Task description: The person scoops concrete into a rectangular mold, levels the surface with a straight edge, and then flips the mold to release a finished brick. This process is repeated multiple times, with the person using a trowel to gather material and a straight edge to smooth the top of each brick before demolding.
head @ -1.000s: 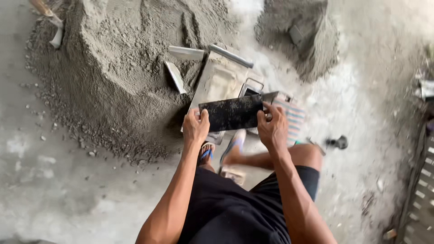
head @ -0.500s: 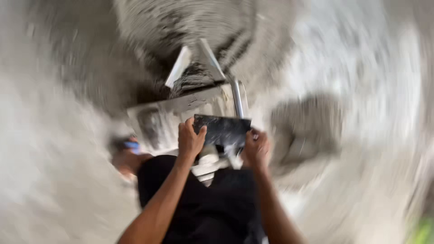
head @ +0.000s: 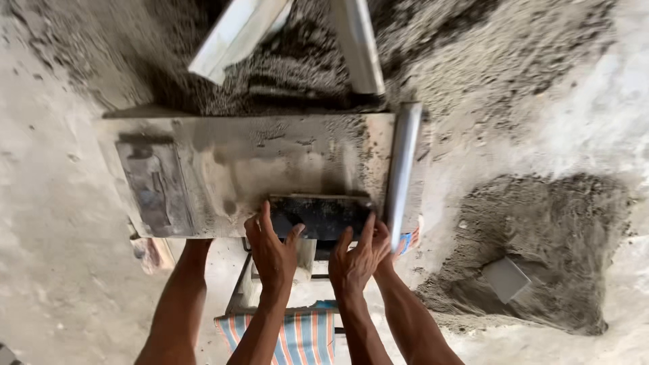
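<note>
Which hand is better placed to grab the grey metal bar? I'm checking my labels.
Probably the right hand: it grips the black plate at the end beside the grey bar; the left hand is farther off.

A dusty grey tabletop, flat and rectangular, stands over a concrete floor; its surface is smeared with cement and speckled with grit toward the right end; a dark flat slab lies on its near edge, with both hands' fingers laid on it; a darker rectangular patch marks the left end; a pale metal pipe runs along the right edge; behind the tabletop a heap of grey sand lies on the floor, two pale bars resting on it; to the right a smaller sand pile sits on the floor, a small flat grey piece on it.
</note>
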